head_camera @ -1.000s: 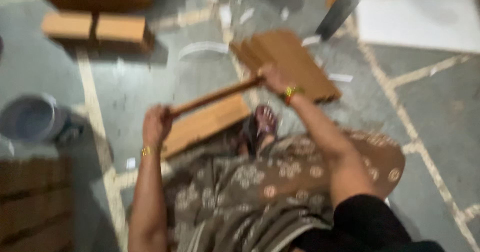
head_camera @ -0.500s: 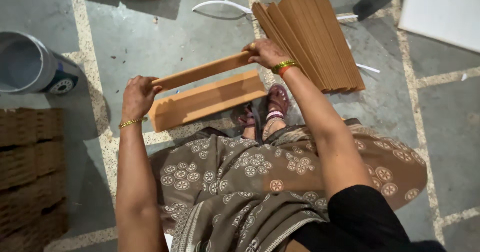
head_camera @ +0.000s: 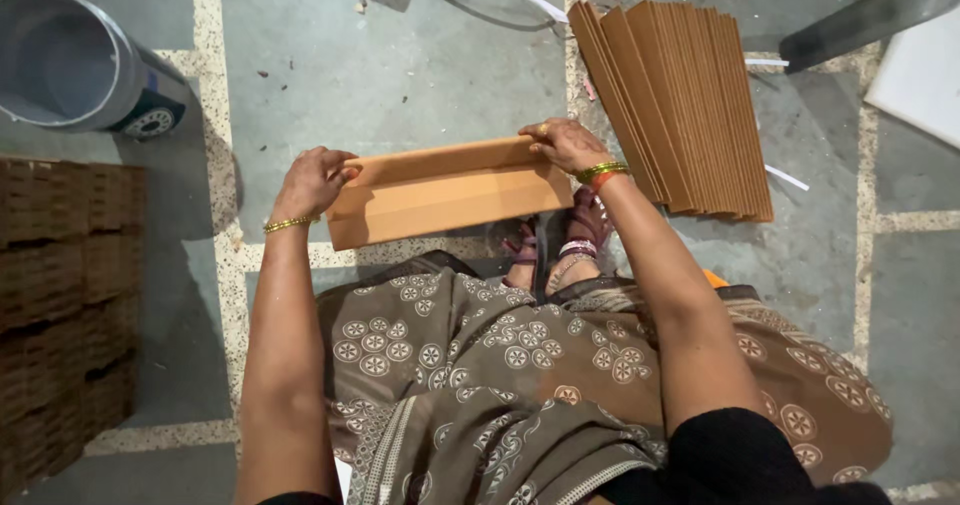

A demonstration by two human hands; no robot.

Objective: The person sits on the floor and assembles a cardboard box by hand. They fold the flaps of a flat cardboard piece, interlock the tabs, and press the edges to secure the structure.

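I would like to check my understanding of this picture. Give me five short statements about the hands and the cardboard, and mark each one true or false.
1. Both hands hold one long folded cardboard piece by its ends. True: the left hand is at one end, the right hand at the other.
2. A stack of flat cardboard sheets lies on the floor beyond the right hand. True.
3. The grey bucket stands beside the right hand. False: it is on the left side, far from both hands.
4. The cardboard piece rests flat on the person's lap. False: it is held above the floor, in front of the knees.
5. The right wrist is bare. False: it wears bangles.
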